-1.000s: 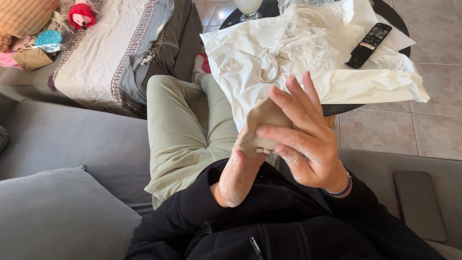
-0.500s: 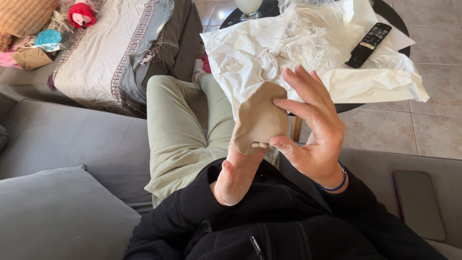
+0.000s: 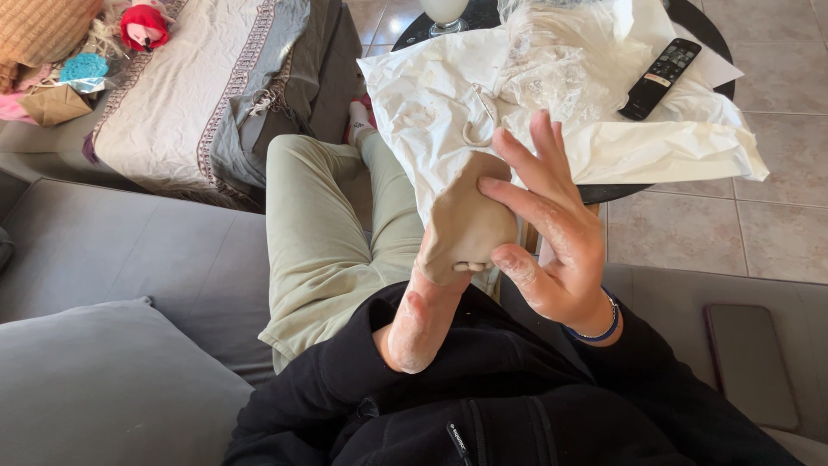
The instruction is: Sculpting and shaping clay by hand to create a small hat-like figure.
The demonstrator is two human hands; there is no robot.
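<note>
- The left hand (image 3: 470, 229) is covered by a beige glove (image 3: 466, 216), so its fingers cannot be made out and whether it is clenched or released cannot be told; the bare left forearm (image 3: 423, 324) rises from a black sleeve (image 3: 345, 380)
- The right hand (image 3: 552, 233) is spread, fingers fanned upward; its fingertips and thumb press against the side of the beige glove, pinching its edge near the wrist
- The beige glove sits in front of the person's chest, above the lap, with its top overlapping the near edge of a crumpled white paper sheet (image 3: 431, 95)
- A blue bracelet (image 3: 595, 332) circles the right wrist
- The white paper sheet lies on a round dark tabletop (image 3: 703, 30), with clear crinkled plastic (image 3: 561, 52) on it and a black remote control (image 3: 660, 76) resting at its right part
- The base of a white glass (image 3: 446, 13) stands at the far edge of the tabletop
- The person's leg in light green trousers (image 3: 315, 233) stretches over a grey sofa (image 3: 112, 259); a grey cushion (image 3: 95, 388) lies at the lower left
- A dark phone (image 3: 749, 362) rests on the sofa to the right
- A fringed blanket (image 3: 190, 95) lies at upper left, with a red toy (image 3: 142, 24) beside it
</note>
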